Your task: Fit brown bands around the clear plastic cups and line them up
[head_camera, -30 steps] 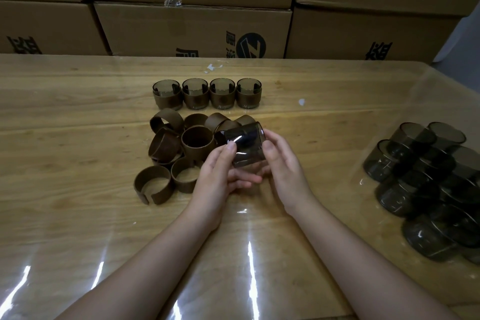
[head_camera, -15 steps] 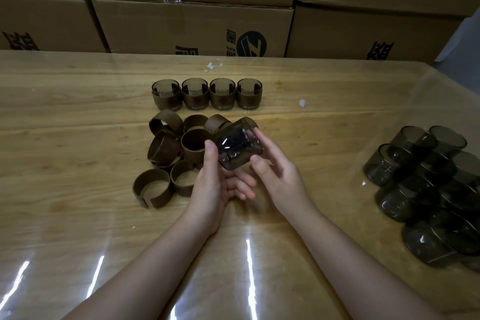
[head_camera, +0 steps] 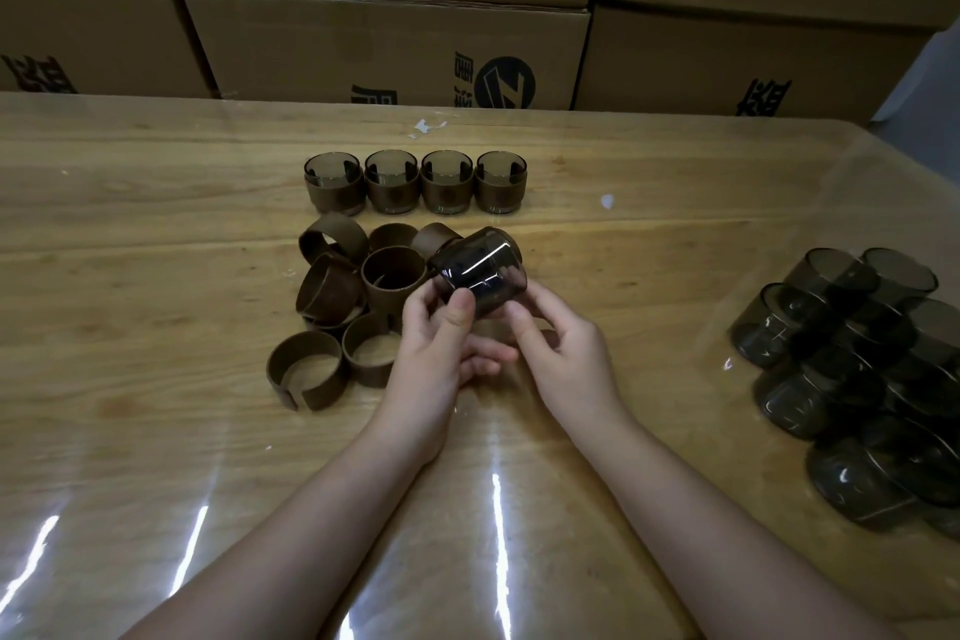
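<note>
A smoky clear plastic cup (head_camera: 480, 269) lies tilted on its side between both hands, above the table. My left hand (head_camera: 439, 348) pinches its near left side with thumb and fingers. My right hand (head_camera: 563, 353) holds its right underside with curled fingers. No band is on this cup. Several loose brown bands (head_camera: 358, 296) lie in a pile just left of the hands. A row of several banded cups (head_camera: 415, 182) stands upright behind the pile.
A heap of several bare smoky cups (head_camera: 862, 369) lies at the table's right side. Stacked cardboard boxes (head_camera: 389, 47) wall off the far edge. The wooden table (head_camera: 130, 431) has a glossy clear cover.
The cup has turned in my hands and tilted further to the left toward the band pile. My left thumb has shifted onto its near side. My right fingers have curled under it.
</note>
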`<act>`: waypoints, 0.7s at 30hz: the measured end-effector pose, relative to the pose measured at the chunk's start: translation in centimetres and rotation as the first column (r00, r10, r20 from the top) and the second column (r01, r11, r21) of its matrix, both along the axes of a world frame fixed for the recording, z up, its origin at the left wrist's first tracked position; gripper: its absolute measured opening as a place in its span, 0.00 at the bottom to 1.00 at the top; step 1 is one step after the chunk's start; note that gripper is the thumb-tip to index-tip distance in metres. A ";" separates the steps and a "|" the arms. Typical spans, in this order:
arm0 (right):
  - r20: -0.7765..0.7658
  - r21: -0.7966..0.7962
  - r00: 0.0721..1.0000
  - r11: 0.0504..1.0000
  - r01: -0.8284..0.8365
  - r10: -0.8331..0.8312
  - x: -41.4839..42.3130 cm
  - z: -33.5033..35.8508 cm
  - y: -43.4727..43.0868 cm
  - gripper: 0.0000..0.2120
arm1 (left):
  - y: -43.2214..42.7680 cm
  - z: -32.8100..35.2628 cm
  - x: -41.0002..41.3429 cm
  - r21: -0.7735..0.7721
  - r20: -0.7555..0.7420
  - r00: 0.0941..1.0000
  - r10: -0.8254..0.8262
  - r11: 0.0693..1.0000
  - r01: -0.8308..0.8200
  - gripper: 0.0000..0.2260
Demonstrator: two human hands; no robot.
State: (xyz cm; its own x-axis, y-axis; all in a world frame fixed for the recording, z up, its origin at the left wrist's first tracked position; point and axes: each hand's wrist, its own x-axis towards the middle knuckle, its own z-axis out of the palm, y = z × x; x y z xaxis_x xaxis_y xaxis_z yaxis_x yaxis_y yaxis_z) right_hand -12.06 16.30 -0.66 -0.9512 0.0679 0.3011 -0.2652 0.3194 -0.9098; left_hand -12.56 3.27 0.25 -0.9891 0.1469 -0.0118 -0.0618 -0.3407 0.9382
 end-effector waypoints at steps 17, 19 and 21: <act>-0.105 -0.186 0.993 0.980 -0.073 0.054 0.4 0.2 -0.3 0.20 | 0.2 0.4 0.2 0.015 -0.058 0.998 0.009 1.000 -0.008 0.28; -0.136 -0.182 0.990 0.981 -0.073 0.048 0.3 0.1 -0.3 0.21 | 0.2 0.4 0.3 0.017 -0.066 0.998 0.006 1.000 -0.005 0.26; -0.164 -0.183 0.985 0.980 -0.083 0.052 0.2 -0.1 -0.2 0.22 | 0.1 0.4 0.3 0.022 -0.065 0.998 0.008 1.000 -0.006 0.26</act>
